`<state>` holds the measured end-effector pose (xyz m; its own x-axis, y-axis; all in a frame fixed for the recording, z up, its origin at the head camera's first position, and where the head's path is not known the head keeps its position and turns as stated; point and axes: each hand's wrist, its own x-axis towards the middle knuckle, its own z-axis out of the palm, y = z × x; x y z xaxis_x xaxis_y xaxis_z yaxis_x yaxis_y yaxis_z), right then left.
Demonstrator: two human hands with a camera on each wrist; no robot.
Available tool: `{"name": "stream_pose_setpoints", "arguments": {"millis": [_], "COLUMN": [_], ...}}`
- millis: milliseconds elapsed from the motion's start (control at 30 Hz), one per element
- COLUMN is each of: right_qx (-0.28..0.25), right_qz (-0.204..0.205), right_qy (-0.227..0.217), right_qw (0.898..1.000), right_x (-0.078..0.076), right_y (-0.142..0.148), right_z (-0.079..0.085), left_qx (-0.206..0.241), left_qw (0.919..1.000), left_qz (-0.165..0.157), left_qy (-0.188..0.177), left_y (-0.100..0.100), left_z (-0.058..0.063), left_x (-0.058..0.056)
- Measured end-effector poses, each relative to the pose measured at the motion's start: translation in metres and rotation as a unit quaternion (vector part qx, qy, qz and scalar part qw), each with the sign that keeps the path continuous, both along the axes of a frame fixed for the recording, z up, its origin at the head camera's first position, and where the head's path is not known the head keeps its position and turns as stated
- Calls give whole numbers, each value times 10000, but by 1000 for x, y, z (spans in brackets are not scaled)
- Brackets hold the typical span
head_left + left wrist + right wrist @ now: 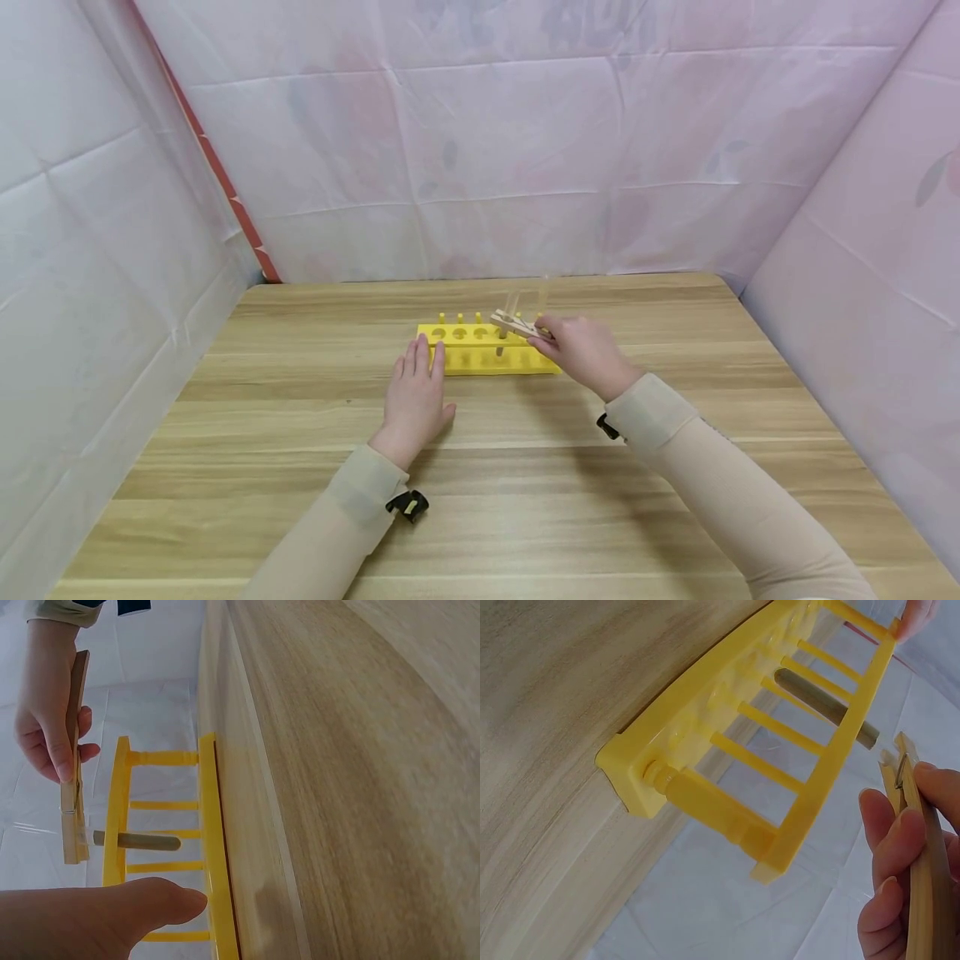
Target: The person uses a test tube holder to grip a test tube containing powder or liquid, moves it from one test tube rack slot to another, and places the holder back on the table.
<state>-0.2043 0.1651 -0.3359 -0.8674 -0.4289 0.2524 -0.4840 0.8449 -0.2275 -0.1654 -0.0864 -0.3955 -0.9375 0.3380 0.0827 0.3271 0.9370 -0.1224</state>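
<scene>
A yellow test tube rack (472, 370) stands on the table, with a row of round holes along its top. My left hand (416, 400) lies at its left end, fingers straight and touching the top bar. My right hand (588, 350) grips a wooden test tube clamp (924, 877) by its handle, just above the rack's right part. The clamp's jaws are around the clear upper part of a test tube (142, 841). That tube's greenish-brown lower part passes through the rack's top bar. Its rounded end hangs above the base in the left wrist view.
Short yellow pegs (461, 318) rise along the rack's back edge. A faint clear upright shape (544, 292) shows behind the clamp. The wood-grain table (300, 467) reaches to pale patterned cloth walls (487, 150) at the back and sides.
</scene>
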Motion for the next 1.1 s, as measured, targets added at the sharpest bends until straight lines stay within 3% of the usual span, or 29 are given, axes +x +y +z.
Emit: {"name": "stream_pose_setpoints", "arguments": {"millis": [467, 1100], "right_qx": [-29, 101], "right_qz": [34, 17], "right_qy": [-110, 50], "right_qw": [9999, 9999], "right_x": [-3, -5], "right_y": [-1, -5], "right_z": [-3, -12], "left_qx": [-56, 8], "left_qw": [9998, 10000], "left_qz": [48, 45], "left_qy": [-165, -67], "left_y": [0, -1], "left_z": [0, 0], "left_x": [-3, -3]}}
